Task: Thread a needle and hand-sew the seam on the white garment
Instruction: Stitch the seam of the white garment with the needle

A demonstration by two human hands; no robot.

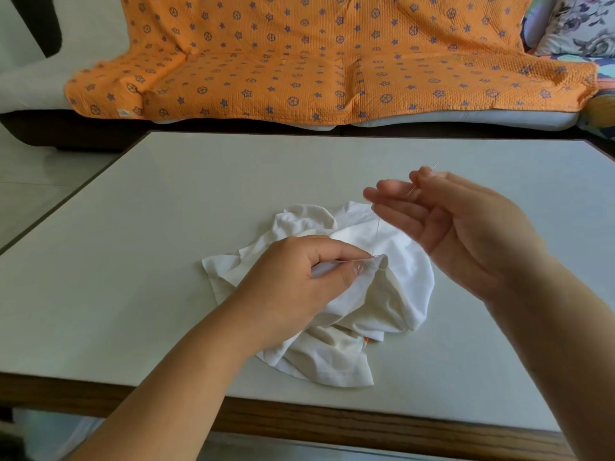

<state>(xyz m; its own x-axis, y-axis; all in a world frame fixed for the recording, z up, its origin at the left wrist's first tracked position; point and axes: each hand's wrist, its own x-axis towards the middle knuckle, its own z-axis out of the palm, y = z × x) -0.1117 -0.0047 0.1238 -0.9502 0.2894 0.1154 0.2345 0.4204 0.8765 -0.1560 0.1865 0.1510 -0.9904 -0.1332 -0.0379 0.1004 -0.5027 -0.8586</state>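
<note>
Your left hand fingers pinch the garment fold; your right hand pinches the needle, rest spread. Pull thread taut gently, no puckering.

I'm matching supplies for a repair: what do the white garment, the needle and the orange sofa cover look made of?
White garment: thin, matte, soft fabric, probably a cotton knit, since it crumples in limp folds. Needle: slim metal, seemingly, from its pale glint. Orange cover: thicker quilted cloth with a puckered grid surface and printed purple stars. Fibres cannot be confirmed.
</note>
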